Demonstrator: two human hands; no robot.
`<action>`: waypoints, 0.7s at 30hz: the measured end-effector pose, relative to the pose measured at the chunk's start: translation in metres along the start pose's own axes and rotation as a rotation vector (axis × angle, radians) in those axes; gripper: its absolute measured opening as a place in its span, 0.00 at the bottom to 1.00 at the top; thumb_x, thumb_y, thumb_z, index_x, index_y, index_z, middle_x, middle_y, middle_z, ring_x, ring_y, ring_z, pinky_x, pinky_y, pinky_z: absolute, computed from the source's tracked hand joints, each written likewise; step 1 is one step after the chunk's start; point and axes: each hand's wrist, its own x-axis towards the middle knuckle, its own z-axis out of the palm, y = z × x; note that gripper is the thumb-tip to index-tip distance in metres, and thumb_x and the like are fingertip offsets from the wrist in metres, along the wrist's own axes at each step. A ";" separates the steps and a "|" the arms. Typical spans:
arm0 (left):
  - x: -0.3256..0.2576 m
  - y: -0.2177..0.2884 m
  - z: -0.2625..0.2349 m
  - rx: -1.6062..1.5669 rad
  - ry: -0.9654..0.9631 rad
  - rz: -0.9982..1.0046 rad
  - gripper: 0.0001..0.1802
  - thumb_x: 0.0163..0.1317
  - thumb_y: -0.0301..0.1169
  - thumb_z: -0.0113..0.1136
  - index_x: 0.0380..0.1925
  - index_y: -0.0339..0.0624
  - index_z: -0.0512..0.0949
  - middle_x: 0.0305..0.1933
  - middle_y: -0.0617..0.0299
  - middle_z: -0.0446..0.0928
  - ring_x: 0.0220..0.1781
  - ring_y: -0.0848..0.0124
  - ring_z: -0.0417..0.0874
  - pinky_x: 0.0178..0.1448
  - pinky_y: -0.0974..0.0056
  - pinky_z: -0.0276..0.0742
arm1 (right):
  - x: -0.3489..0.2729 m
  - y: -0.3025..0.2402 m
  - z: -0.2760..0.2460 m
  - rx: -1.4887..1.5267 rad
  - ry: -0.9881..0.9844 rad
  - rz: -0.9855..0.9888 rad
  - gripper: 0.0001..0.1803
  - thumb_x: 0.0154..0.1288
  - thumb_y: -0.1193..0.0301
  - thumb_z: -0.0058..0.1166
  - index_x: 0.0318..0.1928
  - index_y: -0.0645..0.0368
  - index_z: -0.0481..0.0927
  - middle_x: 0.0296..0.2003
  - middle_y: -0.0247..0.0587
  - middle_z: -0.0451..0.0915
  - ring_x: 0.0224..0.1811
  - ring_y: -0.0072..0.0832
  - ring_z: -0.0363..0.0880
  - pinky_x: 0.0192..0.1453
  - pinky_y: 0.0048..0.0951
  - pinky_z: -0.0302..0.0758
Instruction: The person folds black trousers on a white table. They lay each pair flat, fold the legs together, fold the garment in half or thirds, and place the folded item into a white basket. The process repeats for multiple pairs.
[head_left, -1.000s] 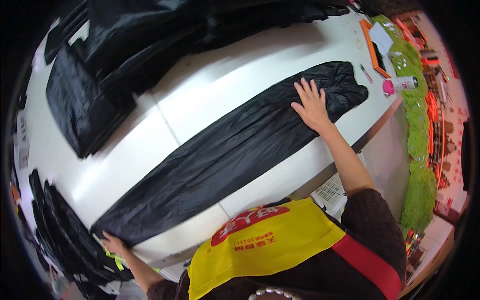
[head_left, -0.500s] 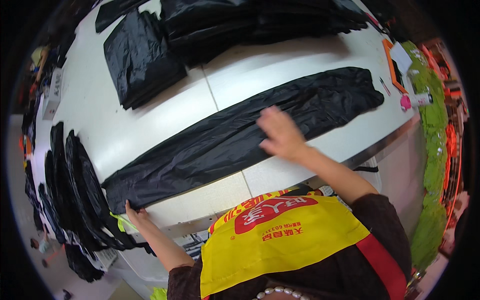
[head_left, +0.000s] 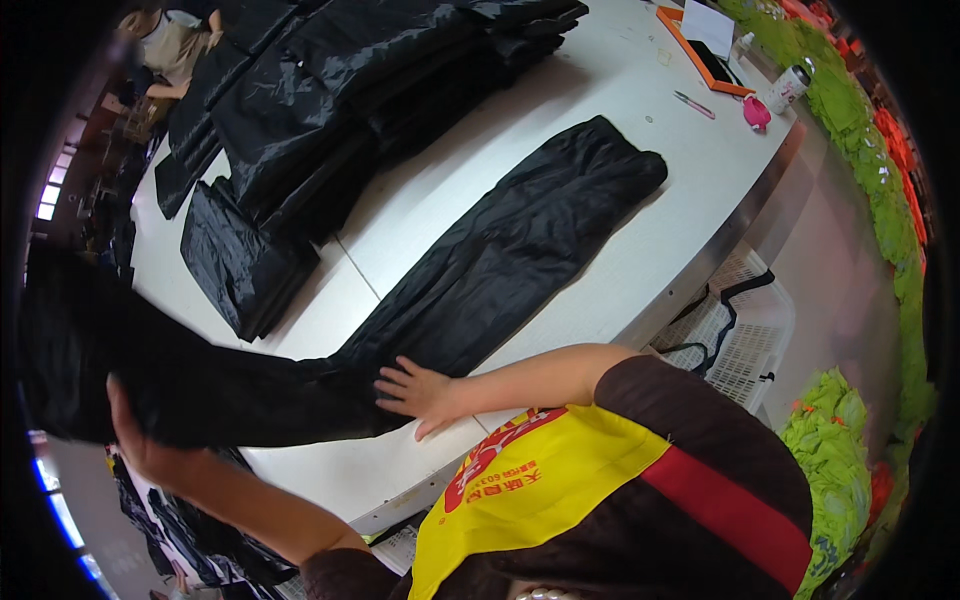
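Observation:
A pair of black trousers (head_left: 510,255), folded lengthwise, stretches across the white table toward its far right. Its near left end is lifted off the table by my left hand (head_left: 140,440), whose fingers go partly out of sight in the dark cloth. My right hand (head_left: 425,393) lies flat on the middle of the trousers with its fingers spread, pressing them against the tabletop. Behind them sits a smaller folded black garment (head_left: 240,260), beside a big stack of folded black garments (head_left: 330,95).
At the far right are an orange tray (head_left: 695,50), a pen (head_left: 694,105), a pink item (head_left: 756,112) and a bottle (head_left: 788,88). White baskets (head_left: 745,345) stand below the table's edge. Green cloth (head_left: 830,440) is heaped on the right. Another person (head_left: 172,45) is at far left.
The trousers' left end has been raised from the table and swung left with my left hand. My right hand has come down onto the cloth. The view has turned.

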 end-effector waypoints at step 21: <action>-0.241 -0.097 0.413 0.341 -0.999 0.261 0.38 0.47 0.24 0.56 0.63 0.49 0.62 0.26 0.57 0.71 0.25 0.60 0.75 0.28 0.58 0.74 | -0.134 0.021 0.052 0.911 -0.125 0.223 0.29 0.60 0.54 0.46 0.55 0.62 0.68 0.56 0.54 0.64 0.58 0.44 0.61 0.60 0.44 0.57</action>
